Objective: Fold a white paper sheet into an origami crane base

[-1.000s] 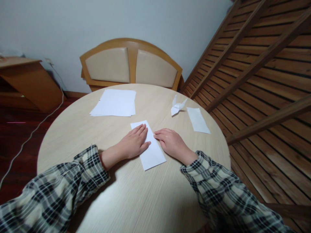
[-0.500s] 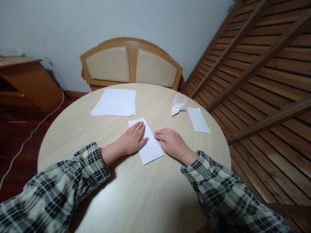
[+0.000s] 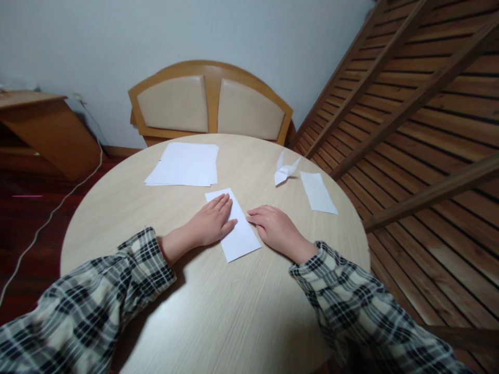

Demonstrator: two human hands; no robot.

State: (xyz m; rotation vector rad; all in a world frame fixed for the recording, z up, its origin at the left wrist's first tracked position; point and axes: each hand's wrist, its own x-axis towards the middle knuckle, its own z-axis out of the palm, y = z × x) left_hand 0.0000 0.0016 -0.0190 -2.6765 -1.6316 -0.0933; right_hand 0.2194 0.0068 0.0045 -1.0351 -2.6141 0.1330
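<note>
A narrow white rectangle of paper lies slantwise on the round table, one end pointing toward me. My left hand rests flat on its upper left part, fingers stretched out and thumb spread, covering some of the paper. At the right long edge of the paper, my right hand lies low on the table. Its fingers point left, with the index fingertip at the edge and the thumb slightly apart; nothing shows in its grasp. Whether the paper has several layers, I cannot tell.
A stack of white paper sheets lies at the back left of the table. On the right stand a folded paper crane and, beside it, a loose paper strip. A padded wooden headboard rises behind the table.
The paper has shifted very slightly left and away from me at its near end. Both hands stay almost where they were.
</note>
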